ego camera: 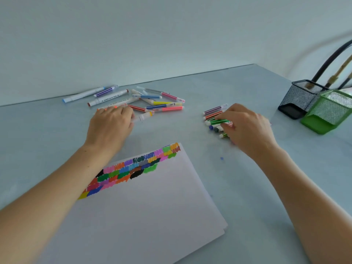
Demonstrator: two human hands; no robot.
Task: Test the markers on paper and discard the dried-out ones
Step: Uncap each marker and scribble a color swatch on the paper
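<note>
1 head-worn wide-angle view, looking forward and down from above the near edge of the desk, close over the paper, both forearms reaching in from below, wall behind, straight lines curving at frame edges

Pale grey-blue table was seen filling lower view, its far edge set against plain pale wall. At right, black mesh holder was placed just beside green mesh holder, touching or nearly so. Dark curved tubes were seen rising behind them. Soft, even light was cast throughout.
</note>
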